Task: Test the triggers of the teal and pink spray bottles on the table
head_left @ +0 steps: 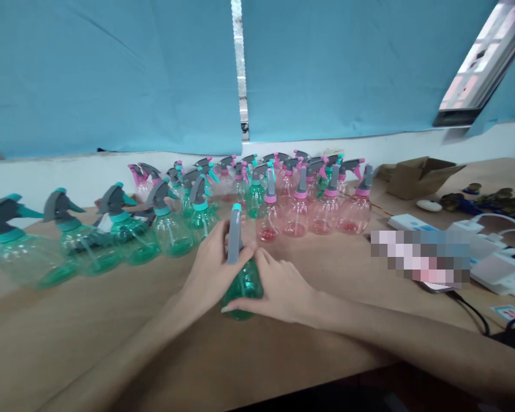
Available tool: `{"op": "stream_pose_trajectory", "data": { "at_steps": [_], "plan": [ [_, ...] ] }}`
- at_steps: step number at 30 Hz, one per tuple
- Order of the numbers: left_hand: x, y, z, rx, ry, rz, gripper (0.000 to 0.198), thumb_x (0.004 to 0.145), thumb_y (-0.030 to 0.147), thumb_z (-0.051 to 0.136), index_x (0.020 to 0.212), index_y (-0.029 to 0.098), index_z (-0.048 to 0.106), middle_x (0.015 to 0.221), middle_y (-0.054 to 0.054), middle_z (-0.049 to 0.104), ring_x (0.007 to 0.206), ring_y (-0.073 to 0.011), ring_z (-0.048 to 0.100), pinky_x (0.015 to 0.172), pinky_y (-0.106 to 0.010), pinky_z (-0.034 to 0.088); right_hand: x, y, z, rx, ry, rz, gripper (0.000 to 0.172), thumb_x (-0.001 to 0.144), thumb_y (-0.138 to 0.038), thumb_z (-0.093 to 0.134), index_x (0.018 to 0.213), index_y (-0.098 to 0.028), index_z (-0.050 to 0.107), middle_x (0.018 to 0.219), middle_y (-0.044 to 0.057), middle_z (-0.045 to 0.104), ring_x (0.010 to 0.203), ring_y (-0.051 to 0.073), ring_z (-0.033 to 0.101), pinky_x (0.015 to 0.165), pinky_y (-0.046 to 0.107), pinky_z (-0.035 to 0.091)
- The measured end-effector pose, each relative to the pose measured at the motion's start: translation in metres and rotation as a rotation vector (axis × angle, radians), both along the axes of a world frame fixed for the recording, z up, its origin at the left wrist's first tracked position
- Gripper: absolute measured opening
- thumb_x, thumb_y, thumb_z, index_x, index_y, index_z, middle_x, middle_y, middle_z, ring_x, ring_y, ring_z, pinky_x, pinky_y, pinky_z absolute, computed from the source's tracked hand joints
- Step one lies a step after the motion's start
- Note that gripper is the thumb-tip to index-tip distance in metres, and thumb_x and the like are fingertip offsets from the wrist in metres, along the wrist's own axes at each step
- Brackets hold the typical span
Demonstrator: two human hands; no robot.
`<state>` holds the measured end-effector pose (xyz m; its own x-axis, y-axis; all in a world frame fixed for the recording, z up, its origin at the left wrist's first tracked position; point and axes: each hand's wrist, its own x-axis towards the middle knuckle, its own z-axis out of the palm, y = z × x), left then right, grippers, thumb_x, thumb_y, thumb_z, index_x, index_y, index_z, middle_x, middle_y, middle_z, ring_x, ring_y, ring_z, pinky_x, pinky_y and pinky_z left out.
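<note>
In the middle of the head view, a green spray bottle with a grey trigger head stands close in front of me, both hands on it. My left hand is closed around its neck and the grey head. Lower down, my right hand is wrapped round the round green body, thumb across the front. The bottle's collar and trigger are mostly hidden by my fingers. Just beyond the hands, a green spray bottle is on the left and a pink spray bottle on the right.
Several green bottles stand in a row to the left, with more pink and green ones behind. At the right are a cardboard box, a blurred-out phone, a power strip and cables. A blue curtain hangs behind the table.
</note>
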<state>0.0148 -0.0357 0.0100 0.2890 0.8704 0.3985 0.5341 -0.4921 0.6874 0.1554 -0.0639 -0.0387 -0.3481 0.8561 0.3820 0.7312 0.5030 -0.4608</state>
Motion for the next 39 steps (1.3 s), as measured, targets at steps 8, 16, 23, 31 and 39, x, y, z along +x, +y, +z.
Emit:
{"op": "stream_pose_trajectory", "data": {
  "at_steps": [8, 16, 23, 31, 39],
  "plan": [
    [-0.003, 0.013, -0.007, 0.02, -0.075, -0.025, 0.033, 0.076, 0.013, 0.049, 0.107, 0.02, 0.055, 0.11, -0.004, 0.064, 0.102, -0.021, 0.059, 0.085, -0.034, 0.048, 0.045, 0.027, -0.026, -0.13, -0.079, 0.143, 0.073, 0.077, -0.069, 0.047, 0.125, -0.013, 0.043, 0.12, 0.018, 0.057, 0.106, 0.033, 0.057, 0.083, 0.048, 0.046],
    [-0.005, 0.03, -0.01, -0.04, -0.128, -0.074, 0.038, 0.075, 0.014, 0.046, 0.111, 0.025, 0.053, 0.111, -0.003, 0.061, 0.093, -0.019, 0.063, 0.082, -0.034, 0.051, 0.066, 0.059, -0.047, -0.09, -0.085, 0.193, 0.06, 0.079, -0.06, 0.054, 0.122, -0.018, 0.051, 0.129, 0.013, 0.053, 0.118, 0.028, 0.049, 0.097, 0.044, 0.039],
    [0.003, 0.049, -0.01, -0.049, -0.128, -0.098, 0.028, 0.074, 0.016, 0.048, 0.1, 0.026, 0.054, 0.087, -0.001, 0.063, 0.08, -0.0189, 0.062, 0.08, -0.036, 0.051, 0.059, 0.066, -0.05, -0.069, -0.035, 0.194, 0.055, 0.08, -0.054, 0.057, 0.121, -0.018, 0.053, 0.126, 0.013, 0.056, 0.118, 0.026, 0.05, 0.097, 0.045, 0.04],
    [0.004, 0.051, -0.013, -0.035, -0.129, -0.121, 0.03, 0.073, 0.017, 0.048, 0.101, 0.026, 0.054, 0.082, 0.001, 0.061, 0.077, -0.0187, 0.062, 0.075, -0.034, 0.051, 0.062, 0.065, -0.049, -0.1, -0.038, 0.199, 0.056, 0.081, -0.053, 0.056, 0.125, -0.018, 0.051, 0.129, 0.012, 0.054, 0.12, 0.026, 0.048, 0.099, 0.044, 0.039],
    [0.004, 0.052, -0.012, -0.035, -0.123, -0.13, 0.012, 0.07, 0.015, 0.047, 0.078, 0.024, 0.05, 0.076, 0.001, 0.059, 0.075, -0.0187, 0.062, 0.067, -0.033, 0.049, 0.065, 0.065, -0.053, -0.114, -0.031, 0.185, 0.056, 0.083, -0.053, 0.054, 0.128, -0.021, 0.049, 0.131, 0.011, 0.053, 0.121, 0.025, 0.048, 0.101, 0.045, 0.038]
  ]
}}
